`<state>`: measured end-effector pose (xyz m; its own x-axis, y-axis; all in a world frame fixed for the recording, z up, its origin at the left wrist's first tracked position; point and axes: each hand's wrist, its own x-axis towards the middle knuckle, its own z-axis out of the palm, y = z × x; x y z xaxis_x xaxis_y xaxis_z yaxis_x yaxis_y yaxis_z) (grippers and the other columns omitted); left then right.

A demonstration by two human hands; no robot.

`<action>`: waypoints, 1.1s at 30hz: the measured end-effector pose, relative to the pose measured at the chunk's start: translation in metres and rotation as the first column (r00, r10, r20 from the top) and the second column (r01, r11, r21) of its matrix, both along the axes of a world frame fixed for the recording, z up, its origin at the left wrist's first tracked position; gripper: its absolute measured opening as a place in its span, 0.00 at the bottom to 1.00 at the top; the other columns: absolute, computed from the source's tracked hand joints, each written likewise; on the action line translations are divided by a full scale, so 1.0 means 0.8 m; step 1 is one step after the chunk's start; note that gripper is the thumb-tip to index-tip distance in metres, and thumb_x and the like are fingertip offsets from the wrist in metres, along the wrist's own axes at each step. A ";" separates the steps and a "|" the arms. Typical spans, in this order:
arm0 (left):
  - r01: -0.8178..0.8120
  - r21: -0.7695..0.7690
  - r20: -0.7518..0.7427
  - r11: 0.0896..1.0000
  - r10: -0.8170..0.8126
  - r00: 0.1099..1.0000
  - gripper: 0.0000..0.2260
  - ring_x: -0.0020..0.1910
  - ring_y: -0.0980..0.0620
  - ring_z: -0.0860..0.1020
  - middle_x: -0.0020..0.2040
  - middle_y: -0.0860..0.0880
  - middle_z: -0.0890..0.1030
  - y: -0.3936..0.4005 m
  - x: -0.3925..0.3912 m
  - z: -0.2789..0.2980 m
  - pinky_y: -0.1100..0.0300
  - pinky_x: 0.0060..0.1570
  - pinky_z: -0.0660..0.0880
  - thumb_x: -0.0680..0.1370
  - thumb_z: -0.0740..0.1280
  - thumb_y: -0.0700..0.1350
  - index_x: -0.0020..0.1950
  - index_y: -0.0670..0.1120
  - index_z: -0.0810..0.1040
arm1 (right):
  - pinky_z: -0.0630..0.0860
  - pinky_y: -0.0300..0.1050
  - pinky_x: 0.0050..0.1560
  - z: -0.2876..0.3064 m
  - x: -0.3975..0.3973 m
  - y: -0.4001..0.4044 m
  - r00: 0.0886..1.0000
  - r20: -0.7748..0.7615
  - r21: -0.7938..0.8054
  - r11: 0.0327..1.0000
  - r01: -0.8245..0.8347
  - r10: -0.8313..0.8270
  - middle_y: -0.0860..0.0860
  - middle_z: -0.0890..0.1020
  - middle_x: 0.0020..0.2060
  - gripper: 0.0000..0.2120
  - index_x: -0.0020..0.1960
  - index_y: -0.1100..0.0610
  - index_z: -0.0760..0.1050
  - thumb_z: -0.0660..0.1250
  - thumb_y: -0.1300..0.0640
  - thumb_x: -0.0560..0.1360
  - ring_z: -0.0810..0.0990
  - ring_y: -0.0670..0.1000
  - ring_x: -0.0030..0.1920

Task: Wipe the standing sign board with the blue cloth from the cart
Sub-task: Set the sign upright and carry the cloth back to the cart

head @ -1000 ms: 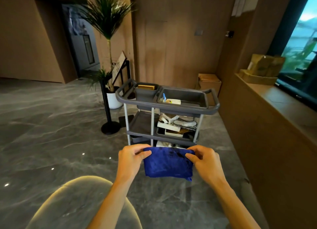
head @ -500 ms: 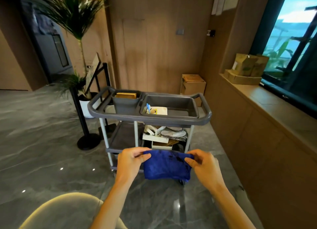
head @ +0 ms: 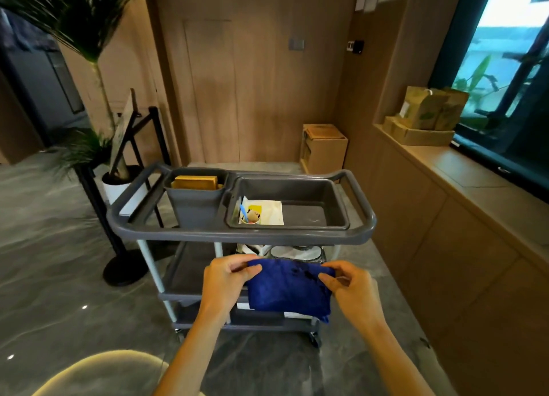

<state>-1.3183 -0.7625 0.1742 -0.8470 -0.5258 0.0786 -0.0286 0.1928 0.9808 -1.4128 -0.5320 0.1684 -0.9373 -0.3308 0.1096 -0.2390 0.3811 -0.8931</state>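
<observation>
A folded blue cloth point(head: 286, 288) hangs between my two hands in front of the grey three-tier cart point(head: 237, 232). My left hand point(head: 227, 282) pinches its upper left corner, and my right hand point(head: 350, 285) pinches the upper right corner. The standing sign board point(head: 123, 129) leans on a black pole stand with a round base, left of the cart and seen edge-on beside a potted plant.
The cart's top tray holds a white paper and a small cup point(head: 251, 216); a grey bin point(head: 196, 201) holds a yellow block. A wooden counter point(head: 445, 217) with cardboard boxes runs along the right. A cardboard box point(head: 323, 147) stands by the back wall. A pale rounded seat point(head: 98, 375) is at bottom left.
The cart has come nearer and now fills the middle of the view. Both hands still hold the blue cloth, now level with the cart's lower shelves. The sign board has shifted left.
</observation>
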 end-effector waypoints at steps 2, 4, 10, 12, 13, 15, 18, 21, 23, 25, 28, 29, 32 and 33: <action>0.031 -0.001 -0.010 1.000 -0.031 0.999 0.12 0.47 0.61 0.83 0.45 0.57 0.87 -0.011 -0.032 -0.006 0.70 0.39 0.79 0.75 0.71 0.35 0.48 0.53 0.86 | 0.82 0.37 0.43 -0.003 -0.030 -0.008 1.000 0.002 0.004 1.000 -0.005 0.005 0.43 0.86 0.42 0.08 0.49 0.46 0.82 0.72 0.60 0.76 0.84 0.40 0.45; 0.041 0.014 -0.014 0.999 -0.040 0.999 0.14 0.47 0.62 0.83 0.45 0.58 0.87 -0.021 -0.067 -0.012 0.70 0.39 0.79 0.75 0.71 0.36 0.46 0.57 0.86 | 0.81 0.35 0.42 -0.006 -0.064 -0.017 1.000 0.004 0.013 1.000 -0.008 0.008 0.43 0.86 0.41 0.10 0.47 0.44 0.81 0.72 0.60 0.76 0.83 0.37 0.45; 0.056 0.076 -0.054 0.996 -0.052 0.997 0.17 0.49 0.56 0.84 0.46 0.54 0.87 -0.046 -0.190 -0.032 0.62 0.44 0.81 0.74 0.72 0.34 0.44 0.59 0.87 | 0.81 0.35 0.42 -0.015 -0.196 -0.044 0.999 0.044 0.010 0.999 -0.031 0.031 0.44 0.86 0.40 0.09 0.47 0.45 0.80 0.72 0.60 0.76 0.84 0.39 0.45; 0.049 0.101 -0.065 0.994 -0.042 0.997 0.18 0.50 0.55 0.84 0.47 0.54 0.87 -0.051 -0.239 -0.038 0.62 0.43 0.81 0.74 0.72 0.33 0.44 0.58 0.87 | 0.82 0.36 0.44 -0.019 -0.245 -0.050 0.997 0.060 -0.006 0.999 -0.049 0.050 0.44 0.86 0.43 0.09 0.49 0.47 0.81 0.72 0.61 0.76 0.84 0.42 0.47; 0.045 0.114 -0.063 0.993 -0.038 0.997 0.17 0.50 0.54 0.83 0.47 0.53 0.87 -0.053 -0.265 -0.041 0.61 0.44 0.81 0.74 0.72 0.33 0.44 0.57 0.87 | 0.82 0.37 0.45 -0.021 -0.270 -0.053 0.996 0.069 -0.006 0.998 -0.056 0.056 0.45 0.86 0.44 0.08 0.50 0.48 0.81 0.71 0.61 0.76 0.84 0.42 0.48; 0.044 0.122 -0.039 0.992 -0.040 0.998 0.15 0.51 0.53 0.82 0.48 0.53 0.86 -0.056 -0.312 -0.046 0.58 0.47 0.80 0.75 0.71 0.33 0.45 0.55 0.87 | 0.83 0.40 0.47 -0.023 -0.319 -0.058 0.992 0.107 -0.009 0.998 -0.067 0.068 0.46 0.85 0.45 0.08 0.50 0.49 0.80 0.71 0.61 0.76 0.84 0.44 0.49; 0.055 0.118 -0.014 0.991 -0.053 0.998 0.14 0.52 0.55 0.81 0.50 0.54 0.85 -0.060 -0.378 -0.052 0.59 0.47 0.79 0.76 0.71 0.35 0.47 0.55 0.86 | 0.82 0.39 0.46 -0.025 -0.385 -0.063 0.981 0.166 -0.040 0.994 -0.097 0.102 0.50 0.85 0.48 0.07 0.53 0.54 0.80 0.70 0.63 0.76 0.84 0.48 0.52; 0.040 0.163 -0.004 0.986 -0.040 0.999 0.12 0.53 0.53 0.81 0.51 0.51 0.85 -0.063 -0.434 -0.060 0.59 0.46 0.80 0.75 0.71 0.36 0.50 0.53 0.86 | 0.82 0.36 0.45 -0.026 -0.442 -0.066 0.964 0.226 -0.085 0.989 -0.120 0.136 0.51 0.82 0.54 0.11 0.57 0.54 0.78 0.69 0.64 0.76 0.82 0.49 0.56; 0.021 0.254 0.015 0.967 -0.026 1.000 0.13 0.55 0.50 0.81 0.53 0.50 0.84 -0.064 -0.464 -0.070 0.56 0.47 0.81 0.75 0.72 0.36 0.53 0.52 0.85 | 0.83 0.41 0.50 -0.031 -0.472 -0.071 0.954 0.263 -0.084 0.988 -0.127 0.145 0.51 0.80 0.59 0.15 0.62 0.54 0.76 0.68 0.63 0.77 0.81 0.49 0.57; -0.012 0.347 0.047 0.938 -0.004 0.999 0.14 0.56 0.48 0.81 0.55 0.50 0.84 -0.070 -0.490 -0.082 0.50 0.48 0.82 0.75 0.72 0.36 0.55 0.54 0.84 | 0.82 0.38 0.49 -0.040 -0.498 -0.078 0.944 0.293 -0.071 0.988 -0.139 0.154 0.50 0.77 0.62 0.19 0.67 0.54 0.74 0.67 0.63 0.78 0.79 0.47 0.58; 0.025 0.428 0.099 0.903 -0.074 0.992 0.18 0.55 0.48 0.82 0.59 0.48 0.81 -0.085 -0.526 -0.104 0.49 0.47 0.82 0.76 0.71 0.37 0.60 0.57 0.82 | 0.80 0.43 0.58 -0.062 -0.533 -0.092 0.923 0.341 -0.064 0.984 -0.166 0.177 0.51 0.72 0.69 0.22 0.72 0.51 0.69 0.64 0.64 0.79 0.76 0.50 0.66; 0.044 0.445 0.118 0.895 -0.108 0.987 0.19 0.55 0.47 0.82 0.59 0.48 0.81 -0.092 -0.538 -0.113 0.48 0.47 0.82 0.76 0.71 0.37 0.61 0.58 0.80 | 0.79 0.49 0.63 -0.071 -0.545 -0.097 0.913 0.365 -0.056 0.984 -0.171 0.179 0.51 0.71 0.70 0.24 0.73 0.50 0.68 0.64 0.64 0.79 0.75 0.52 0.67; 0.076 0.482 0.208 0.873 -0.198 0.958 0.25 0.56 0.46 0.82 0.60 0.51 0.80 -0.111 -0.574 -0.144 0.44 0.49 0.82 0.77 0.68 0.34 0.64 0.62 0.78 | 0.78 0.58 0.63 -0.105 -0.583 -0.115 0.884 0.436 -0.004 0.983 -0.185 0.168 0.51 0.73 0.67 0.29 0.75 0.46 0.64 0.64 0.65 0.79 0.78 0.52 0.63; 0.071 0.486 0.247 0.871 -0.215 0.945 0.26 0.56 0.46 0.81 0.60 0.51 0.79 -0.116 -0.587 -0.156 0.44 0.49 0.82 0.77 0.68 0.33 0.64 0.63 0.78 | 0.79 0.58 0.62 -0.119 -0.595 -0.121 0.875 0.454 0.012 0.981 -0.192 0.166 0.51 0.73 0.66 0.30 0.76 0.44 0.63 0.63 0.66 0.79 0.78 0.52 0.61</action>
